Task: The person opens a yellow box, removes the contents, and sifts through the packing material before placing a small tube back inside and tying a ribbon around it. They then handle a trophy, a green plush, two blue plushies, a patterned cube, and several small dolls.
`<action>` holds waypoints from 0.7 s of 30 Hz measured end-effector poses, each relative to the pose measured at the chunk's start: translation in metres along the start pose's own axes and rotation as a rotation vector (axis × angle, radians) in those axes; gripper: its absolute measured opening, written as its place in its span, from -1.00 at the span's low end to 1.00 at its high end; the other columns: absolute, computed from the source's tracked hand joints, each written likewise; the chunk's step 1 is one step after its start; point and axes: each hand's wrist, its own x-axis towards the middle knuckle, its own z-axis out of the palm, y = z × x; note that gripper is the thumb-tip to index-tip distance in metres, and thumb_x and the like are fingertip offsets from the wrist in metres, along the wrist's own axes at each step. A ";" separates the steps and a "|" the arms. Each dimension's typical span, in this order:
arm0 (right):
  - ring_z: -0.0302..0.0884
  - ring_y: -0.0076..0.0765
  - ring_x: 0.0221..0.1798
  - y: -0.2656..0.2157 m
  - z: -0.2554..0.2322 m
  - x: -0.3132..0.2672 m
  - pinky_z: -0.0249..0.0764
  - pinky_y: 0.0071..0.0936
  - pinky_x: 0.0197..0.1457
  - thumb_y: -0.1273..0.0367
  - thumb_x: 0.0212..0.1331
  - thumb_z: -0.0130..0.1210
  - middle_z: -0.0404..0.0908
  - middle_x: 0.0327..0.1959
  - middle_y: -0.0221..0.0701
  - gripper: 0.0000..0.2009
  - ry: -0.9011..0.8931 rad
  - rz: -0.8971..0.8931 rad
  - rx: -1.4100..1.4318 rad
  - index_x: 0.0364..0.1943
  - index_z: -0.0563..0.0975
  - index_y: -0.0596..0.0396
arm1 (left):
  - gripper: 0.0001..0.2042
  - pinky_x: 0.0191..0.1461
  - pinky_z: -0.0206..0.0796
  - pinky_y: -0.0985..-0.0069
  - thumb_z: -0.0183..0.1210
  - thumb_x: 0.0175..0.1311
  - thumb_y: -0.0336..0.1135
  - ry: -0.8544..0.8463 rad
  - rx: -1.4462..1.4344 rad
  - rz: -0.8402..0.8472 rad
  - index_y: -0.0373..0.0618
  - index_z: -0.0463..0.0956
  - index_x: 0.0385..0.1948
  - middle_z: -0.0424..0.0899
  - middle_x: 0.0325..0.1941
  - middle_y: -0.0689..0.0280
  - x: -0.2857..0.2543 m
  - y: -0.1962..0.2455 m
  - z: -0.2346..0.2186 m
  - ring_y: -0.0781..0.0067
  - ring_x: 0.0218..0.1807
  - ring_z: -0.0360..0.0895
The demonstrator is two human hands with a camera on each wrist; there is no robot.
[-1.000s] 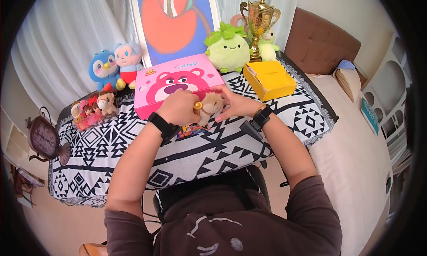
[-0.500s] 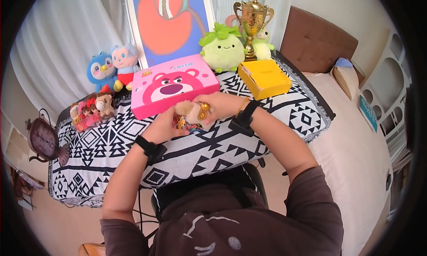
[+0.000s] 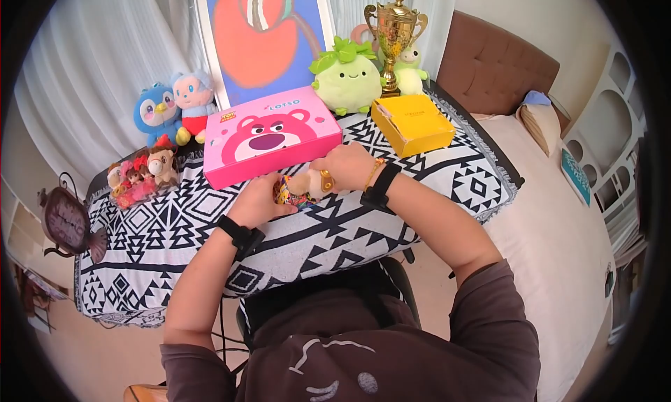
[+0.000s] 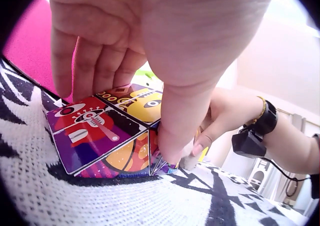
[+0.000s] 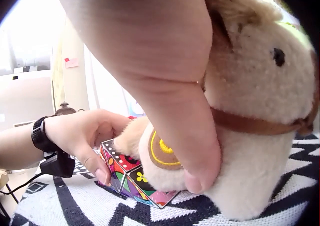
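Note:
My left hand (image 3: 255,203) holds a small box (image 4: 100,131) with glossy, brightly coloured cartoon panels. In the left wrist view its fingers reach over the far side and the thumb is on the near side. My right hand (image 3: 355,166) grips a cream plush horse (image 5: 260,90) round the body, thumb pressed against its side. The horse has a tan mane, a brown bridle and a brown saddle patch (image 5: 165,153) with yellow stitching. Its tan rear end meets the box in the right wrist view. Both things are low over the black-and-white patterned cloth.
A pink Lotso box (image 3: 272,133) lies right behind the hands. A yellow box (image 3: 414,126) is at the right, beneath a gold trophy (image 3: 395,39) and a green plush (image 3: 346,81). Several small plush dolls (image 3: 143,170) and two blue plush toys (image 3: 159,112) stand left.
The horse has turned and its head now points right. My right hand has closed round its body, and my left hand has moved from the horse to the left, onto the colourful box.

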 end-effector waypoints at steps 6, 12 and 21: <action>0.62 -0.17 -0.12 -0.003 -0.012 0.004 0.49 -0.25 -0.07 0.15 -0.09 0.31 0.65 -0.27 -0.27 -0.51 -0.099 0.290 0.023 -0.01 0.50 -0.07 | -0.39 -0.02 0.37 0.34 0.48 -0.23 -0.17 0.000 0.003 -0.007 -0.34 0.46 -0.12 0.60 -0.25 0.00 -0.005 -0.006 0.001 0.07 -0.15 0.56; 0.53 -0.05 0.04 0.013 -0.066 -0.013 0.43 -0.27 0.09 0.35 0.22 -0.01 0.47 0.08 -0.11 -0.68 -0.271 0.249 0.596 0.07 0.49 -0.05 | -0.42 -0.10 0.37 0.43 0.49 -0.22 -0.25 0.049 0.016 0.025 -0.35 0.45 -0.13 0.59 -0.31 0.10 -0.007 -0.002 0.001 0.26 -0.25 0.54; 0.46 -0.06 0.10 0.047 -0.014 0.002 0.39 -0.25 0.15 0.15 -0.17 0.36 0.46 0.03 -0.28 -0.46 -0.114 -0.011 0.075 -0.02 0.51 -0.05 | -0.39 -0.02 0.37 0.33 0.46 -0.19 -0.15 0.017 0.047 0.017 -0.34 0.45 -0.09 0.60 -0.22 -0.01 -0.008 0.001 -0.002 0.03 -0.13 0.55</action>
